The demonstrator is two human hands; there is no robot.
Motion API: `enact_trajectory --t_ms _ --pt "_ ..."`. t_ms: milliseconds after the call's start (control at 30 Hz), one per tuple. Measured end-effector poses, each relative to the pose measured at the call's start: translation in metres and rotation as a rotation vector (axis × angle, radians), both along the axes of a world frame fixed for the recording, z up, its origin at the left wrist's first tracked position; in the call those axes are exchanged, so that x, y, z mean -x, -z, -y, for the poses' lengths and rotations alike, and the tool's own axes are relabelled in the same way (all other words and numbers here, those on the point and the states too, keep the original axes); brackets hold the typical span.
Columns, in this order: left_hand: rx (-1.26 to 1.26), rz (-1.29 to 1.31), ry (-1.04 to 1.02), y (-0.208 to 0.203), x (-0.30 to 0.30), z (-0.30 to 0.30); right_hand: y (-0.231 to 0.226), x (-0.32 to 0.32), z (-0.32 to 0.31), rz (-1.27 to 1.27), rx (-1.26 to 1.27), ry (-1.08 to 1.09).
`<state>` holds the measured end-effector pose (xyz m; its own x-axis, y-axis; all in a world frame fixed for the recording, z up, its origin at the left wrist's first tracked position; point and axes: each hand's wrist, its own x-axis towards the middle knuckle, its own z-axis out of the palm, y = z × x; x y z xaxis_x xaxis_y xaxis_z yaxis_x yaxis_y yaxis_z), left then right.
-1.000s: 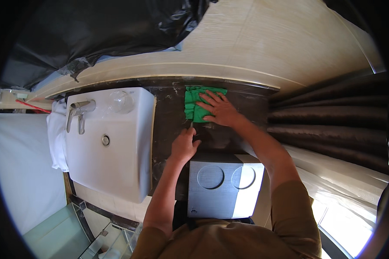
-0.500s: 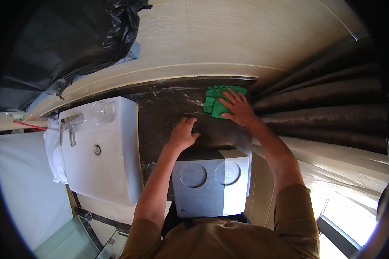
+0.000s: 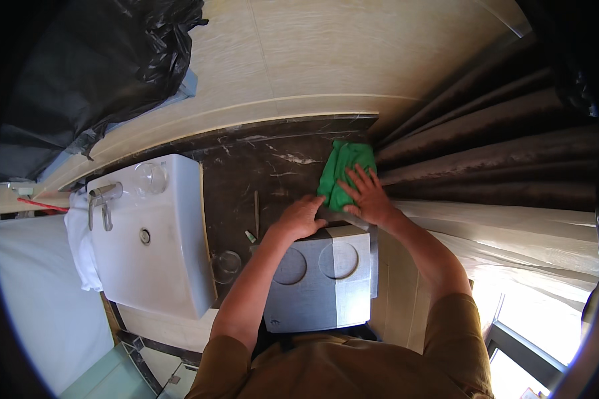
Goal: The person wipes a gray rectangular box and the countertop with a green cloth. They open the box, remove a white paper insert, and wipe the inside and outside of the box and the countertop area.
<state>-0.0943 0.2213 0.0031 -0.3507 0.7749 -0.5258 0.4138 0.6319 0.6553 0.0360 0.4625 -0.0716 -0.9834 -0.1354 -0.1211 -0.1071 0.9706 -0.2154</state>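
Observation:
My right hand (image 3: pixel 373 199) lies flat with spread fingers on a crumpled green cloth (image 3: pixel 339 169), on a dark marbled countertop (image 3: pixel 233 166). My left hand (image 3: pixel 301 217) is just left of the cloth's near edge, beside the far edge of a grey box (image 3: pixel 306 299) with two round recesses. Its thumb and fingers are apart, with the fingertips close to the cloth; whether they touch it I cannot tell. A thin stick-like item (image 3: pixel 257 211) and a small white-and-green tube (image 3: pixel 250 236) lie left of my left hand. Nearer me is a round clear glass (image 3: pixel 227 265).
A white basin (image 3: pixel 153 266) with a metal tap (image 3: pixel 106 193) stands at the left, a clear glass (image 3: pixel 151 178) on its far rim. Dark curtains (image 3: pixel 486 153) hang at the right. A black plastic sheet (image 3: pixel 100 73) covers something at the far left.
My right hand has moved nearer me with the cloth, which has shifted and spread. My left hand has come nearer to the box and the cloth. The stick and tube now show.

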Motion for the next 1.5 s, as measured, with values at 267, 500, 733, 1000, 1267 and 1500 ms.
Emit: enact_trajectory --t_ms 267,500,733,1000,1267,1500 --pt "-0.055 -0.044 -0.057 0.006 -0.006 0.013 -0.013 0.026 0.009 0.069 0.037 -0.382" --pt "0.145 -0.101 -0.121 -0.009 0.021 0.059 -0.006 0.088 0.066 0.037 0.089 -0.651" --pt "0.139 -0.176 -0.328 0.004 0.038 0.121 0.004 0.138 0.117 -0.014 0.133 -0.811" --pt "0.249 -0.395 -0.481 0.011 0.04 0.15 0.002 0.176 0.175 0.02 0.129 -0.774" --pt "0.219 -0.507 -0.721 0.022 0.042 0.169 0.028 0.216 0.225 -0.09 0.279 -0.729" --pt "-0.025 -0.422 -0.853 0.031 0.061 0.178 0.025 0.246 0.25 -0.135 0.447 -0.508"
